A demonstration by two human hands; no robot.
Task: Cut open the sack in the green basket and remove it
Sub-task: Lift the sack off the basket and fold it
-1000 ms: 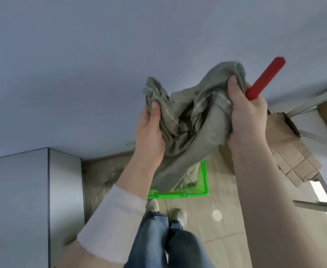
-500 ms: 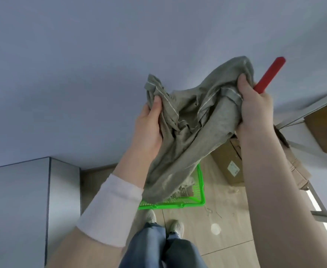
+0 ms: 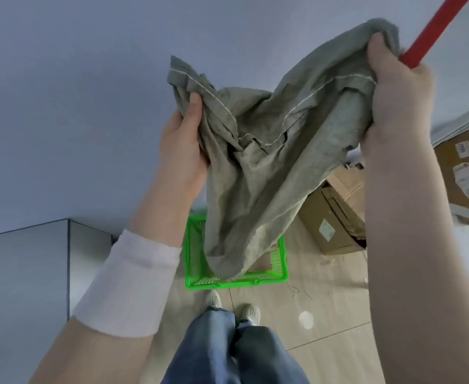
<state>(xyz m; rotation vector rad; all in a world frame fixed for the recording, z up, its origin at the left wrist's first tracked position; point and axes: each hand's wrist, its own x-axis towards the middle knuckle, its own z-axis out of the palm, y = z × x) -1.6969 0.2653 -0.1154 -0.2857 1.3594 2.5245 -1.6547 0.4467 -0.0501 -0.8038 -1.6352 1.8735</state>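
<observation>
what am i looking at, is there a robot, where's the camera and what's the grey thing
No robot here: a person works with bare hands. Every picture comes from one wide-angle camera worn on the head, looking down, so you see their own jeans and shoes. The left hand grips one edge of a grey-green sack; the right hand grips the other edge together with a red handle. The sack hangs over a green basket on the floor. Cardboard boxes stand to the right.

Labelled cardboard boxes [image 3: 336, 217] are set on the pale wood-look floor [image 3: 324, 322] at the right. Small scraps [image 3: 297, 291] are scattered nearby. A grey cabinet [image 3: 22, 286] is seen at the left.
</observation>
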